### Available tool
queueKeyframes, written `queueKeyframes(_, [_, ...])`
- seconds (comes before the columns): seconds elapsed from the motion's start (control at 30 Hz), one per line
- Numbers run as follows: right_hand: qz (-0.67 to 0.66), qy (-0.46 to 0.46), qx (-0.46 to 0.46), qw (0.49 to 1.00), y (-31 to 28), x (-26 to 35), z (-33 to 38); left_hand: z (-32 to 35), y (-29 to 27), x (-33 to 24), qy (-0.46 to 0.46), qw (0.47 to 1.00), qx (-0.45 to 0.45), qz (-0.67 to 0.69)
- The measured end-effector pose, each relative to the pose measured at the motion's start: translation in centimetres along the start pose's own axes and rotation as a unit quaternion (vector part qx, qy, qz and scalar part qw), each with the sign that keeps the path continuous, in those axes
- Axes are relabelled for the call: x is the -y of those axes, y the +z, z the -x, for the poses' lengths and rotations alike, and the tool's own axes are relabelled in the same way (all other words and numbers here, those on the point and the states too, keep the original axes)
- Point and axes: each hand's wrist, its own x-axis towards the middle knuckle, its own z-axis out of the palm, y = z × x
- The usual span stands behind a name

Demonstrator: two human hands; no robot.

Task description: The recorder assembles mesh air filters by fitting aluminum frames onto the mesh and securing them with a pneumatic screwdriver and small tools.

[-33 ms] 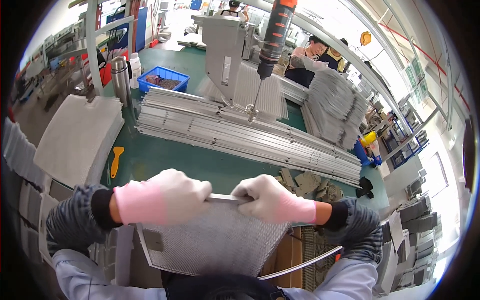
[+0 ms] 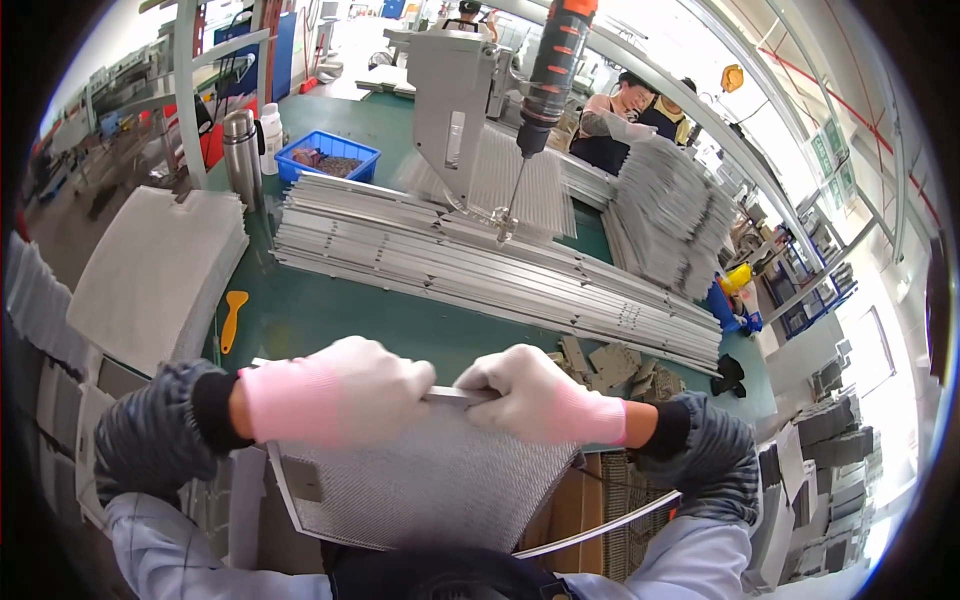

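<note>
Both my hands wear white and pink gloves and grip the top edge of a grey metal mesh filter panel (image 2: 430, 490) held against my body at the near edge of the green table (image 2: 350, 320). My left hand (image 2: 340, 400) closes over the left part of a thin aluminium frame strip (image 2: 455, 397) along that edge. My right hand (image 2: 535, 395) clamps the same strip just to the right. A loose frame strip (image 2: 600, 525) curves out at the panel's lower right.
Long aluminium strips (image 2: 480, 260) lie stacked across the table under a hanging electric screwdriver (image 2: 550, 70). White mesh sheets (image 2: 150, 270), a yellow scraper (image 2: 232, 318), a steel flask (image 2: 240, 145) and a blue bin (image 2: 328, 158) sit left. Stacked filters (image 2: 670, 215) and two people (image 2: 625, 105) are at the back right.
</note>
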Motion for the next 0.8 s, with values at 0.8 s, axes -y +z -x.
queueKeyframes(0.8, [0.067, 0.090, 0.063, 0.992, -4.2, -3.0, 1.0, -8.2, 1.8, -0.6, 0.017, 0.994, 0.080, 0.079])
